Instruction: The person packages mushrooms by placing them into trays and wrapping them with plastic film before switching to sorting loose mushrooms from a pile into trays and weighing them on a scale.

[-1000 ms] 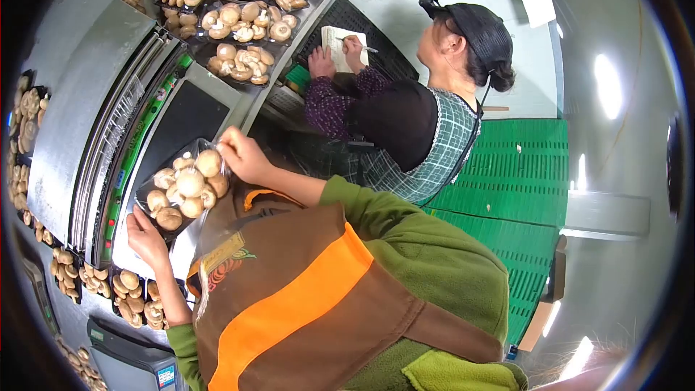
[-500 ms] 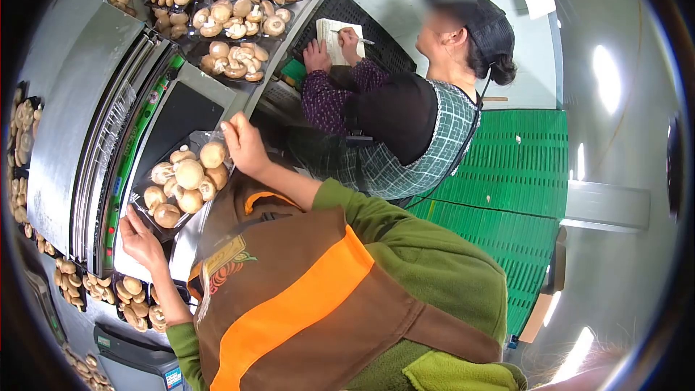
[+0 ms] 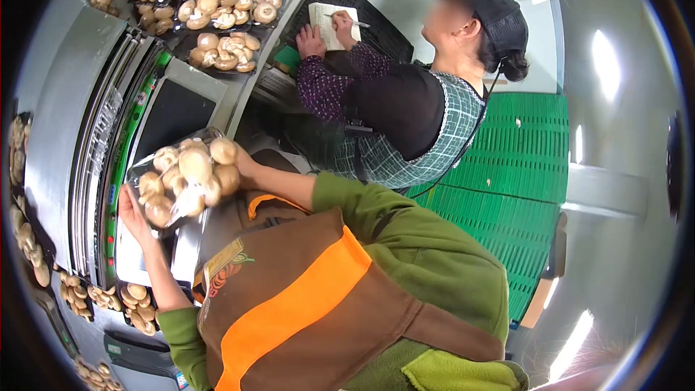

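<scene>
Grips a film-covered mushroom pack [image 3: 194, 165] by opposite sides with left hand [image 3: 133, 216] and right hand [image 3: 248, 168], holds it over the machine [image 3: 130, 146], near its black plate [image 3: 174, 112].

My grey table [image 3: 101, 322] holds lots of packs of brown mushrooms [image 3: 224, 52], and a big shiny machine [image 3: 83, 101] sits on it too.
</scene>
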